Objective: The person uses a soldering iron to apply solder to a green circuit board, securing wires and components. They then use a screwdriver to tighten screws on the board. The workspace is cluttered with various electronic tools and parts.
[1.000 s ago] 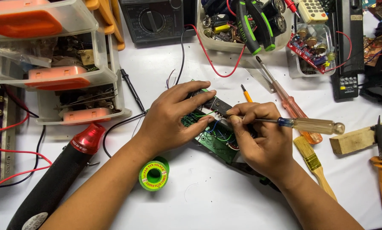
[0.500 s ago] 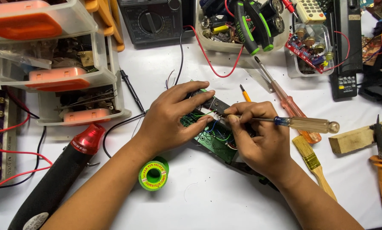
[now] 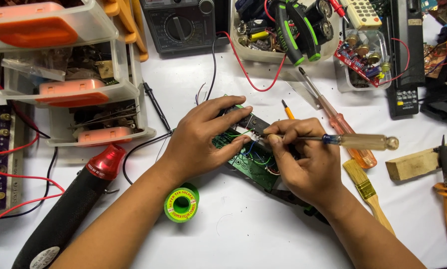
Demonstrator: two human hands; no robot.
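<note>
Head view: left hand [image 3: 201, 142] steadies circuit board [image 3: 253, 164], right hand [image 3: 305, 167] grips screwdriver [image 3: 353, 141]; tub [image 3: 243, 50] holds pliers [image 3: 296, 30].

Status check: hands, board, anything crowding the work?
Left hand pins green board. Right hand holds screwdriver, tip at board. Solder spool and brush nearby, clear of it.
</note>
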